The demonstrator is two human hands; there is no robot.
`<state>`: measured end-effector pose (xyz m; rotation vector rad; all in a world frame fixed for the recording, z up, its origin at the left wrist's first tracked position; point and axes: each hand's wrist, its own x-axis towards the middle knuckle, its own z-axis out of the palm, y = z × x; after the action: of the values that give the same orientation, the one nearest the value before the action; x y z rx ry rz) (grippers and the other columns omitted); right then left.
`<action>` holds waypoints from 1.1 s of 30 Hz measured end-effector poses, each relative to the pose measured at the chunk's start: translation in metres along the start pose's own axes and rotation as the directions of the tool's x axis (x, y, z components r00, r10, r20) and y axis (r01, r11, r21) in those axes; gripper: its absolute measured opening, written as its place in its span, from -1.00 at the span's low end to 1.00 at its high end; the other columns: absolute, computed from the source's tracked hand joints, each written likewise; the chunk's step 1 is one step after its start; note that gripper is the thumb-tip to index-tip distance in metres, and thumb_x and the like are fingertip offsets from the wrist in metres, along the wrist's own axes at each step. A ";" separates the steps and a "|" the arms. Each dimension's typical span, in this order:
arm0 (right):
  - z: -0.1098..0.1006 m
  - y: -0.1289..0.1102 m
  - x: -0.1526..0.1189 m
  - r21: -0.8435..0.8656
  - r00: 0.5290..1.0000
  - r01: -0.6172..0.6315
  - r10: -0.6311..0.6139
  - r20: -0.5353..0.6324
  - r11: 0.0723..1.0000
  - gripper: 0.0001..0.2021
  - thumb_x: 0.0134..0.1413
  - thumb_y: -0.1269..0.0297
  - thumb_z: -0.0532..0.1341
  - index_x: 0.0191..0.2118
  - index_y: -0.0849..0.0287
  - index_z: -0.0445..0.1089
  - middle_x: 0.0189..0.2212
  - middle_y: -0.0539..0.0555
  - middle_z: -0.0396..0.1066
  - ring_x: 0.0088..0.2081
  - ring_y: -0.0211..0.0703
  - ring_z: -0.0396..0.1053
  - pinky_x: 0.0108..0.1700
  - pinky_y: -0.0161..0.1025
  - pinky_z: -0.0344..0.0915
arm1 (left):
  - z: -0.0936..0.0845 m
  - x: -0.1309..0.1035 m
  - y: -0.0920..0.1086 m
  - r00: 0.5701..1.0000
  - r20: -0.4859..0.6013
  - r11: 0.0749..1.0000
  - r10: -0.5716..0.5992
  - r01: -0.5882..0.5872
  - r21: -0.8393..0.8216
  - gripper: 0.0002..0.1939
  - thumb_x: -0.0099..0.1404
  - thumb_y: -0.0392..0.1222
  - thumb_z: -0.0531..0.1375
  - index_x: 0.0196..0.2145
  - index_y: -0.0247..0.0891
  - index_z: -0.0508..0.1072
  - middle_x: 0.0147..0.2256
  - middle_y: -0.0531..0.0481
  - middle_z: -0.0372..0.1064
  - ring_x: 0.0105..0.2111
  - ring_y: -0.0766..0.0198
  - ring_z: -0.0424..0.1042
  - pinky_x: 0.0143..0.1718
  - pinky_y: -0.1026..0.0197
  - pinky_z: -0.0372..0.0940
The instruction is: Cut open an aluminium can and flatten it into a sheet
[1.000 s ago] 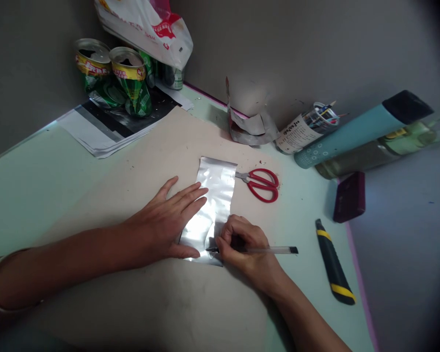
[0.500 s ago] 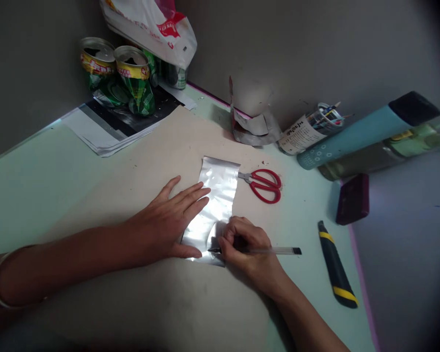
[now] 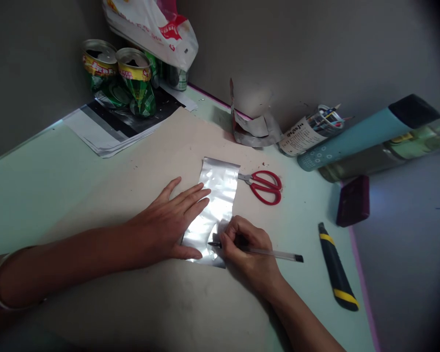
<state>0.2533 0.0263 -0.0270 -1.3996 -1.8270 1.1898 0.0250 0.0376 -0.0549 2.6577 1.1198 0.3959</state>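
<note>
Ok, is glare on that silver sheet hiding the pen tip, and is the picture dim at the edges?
Head view: glare on the silver sheet sits near the left hand; the pen tip in the right hand still shows dark. Corners darken, right edge blurs.

From my seat, my flat left hand covered the near left edge of the shiny silver foil sheet, and my right hand hid its near right corner. My fingers also hid the middle of the clear plastic pen; I could not tell whether its dark tip touched the foil. The white plastic bag with red print was cut off by the top edge and screened the cans behind the two green and yellow tins. The print on the white-labelled jar was too small to read. The right side faded into dark blur, swallowing the end of the pale green glass bottle.
</note>
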 end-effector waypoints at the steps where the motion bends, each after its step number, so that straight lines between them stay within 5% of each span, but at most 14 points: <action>1: 0.000 0.000 0.000 -0.004 1.000 0.002 -0.002 -0.001 1.000 -0.74 0.06 0.43 0.19 -0.54 0.10 0.11 -0.56 -0.07 0.18 -0.48 -0.25 0.15 -0.44 -0.27 0.11 | 0.000 0.000 0.000 1.000 -0.001 1.000 0.000 0.000 -0.001 -0.06 0.23 0.31 0.25 0.29 -0.40 0.05 0.35 -0.35 0.06 0.41 -0.02 -0.12 0.38 -0.15 -0.47; 20: -0.011 -0.006 0.001 -0.072 0.988 0.045 -0.034 0.150 0.996 -0.73 0.05 0.42 0.21 -0.57 0.10 0.14 -0.56 -0.03 0.24 -0.41 -0.17 0.19 -0.39 -0.23 0.13 | 0.000 0.000 -0.002 1.000 0.009 0.998 0.014 -0.013 -0.060 -0.08 0.25 0.28 0.25 0.31 -0.37 0.05 0.36 -0.35 0.04 0.41 -0.05 -0.11 0.37 -0.18 -0.47; 28: -0.016 0.014 0.007 0.367 0.996 -0.036 0.063 -0.062 0.930 -0.70 0.11 0.29 0.26 -0.56 0.11 0.17 -0.64 -0.09 0.22 -0.55 -0.27 0.10 -0.49 -0.30 0.04 | 0.001 -0.001 -0.002 1.000 -0.020 0.996 0.009 -0.011 -0.083 -0.08 0.22 0.27 0.27 0.30 -0.37 0.09 0.36 -0.38 0.02 0.40 -0.07 -0.09 0.38 -0.20 -0.47; 33: -0.016 0.018 0.008 0.407 0.981 -0.030 0.105 -0.163 0.913 -0.67 0.10 0.24 0.30 -0.55 0.11 0.16 -0.64 -0.10 0.20 -0.55 -0.28 0.08 -0.49 -0.32 0.03 | 0.003 -0.003 -0.001 0.998 -0.066 0.998 -0.014 0.010 -0.062 -0.08 0.20 0.28 0.27 0.29 -0.36 0.11 0.34 -0.37 0.09 0.39 -0.08 -0.03 0.38 -0.22 -0.44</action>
<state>0.2720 0.0399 -0.0361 -1.2901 -1.3222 1.3346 0.0236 0.0356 -0.0589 2.6005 1.1232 0.5115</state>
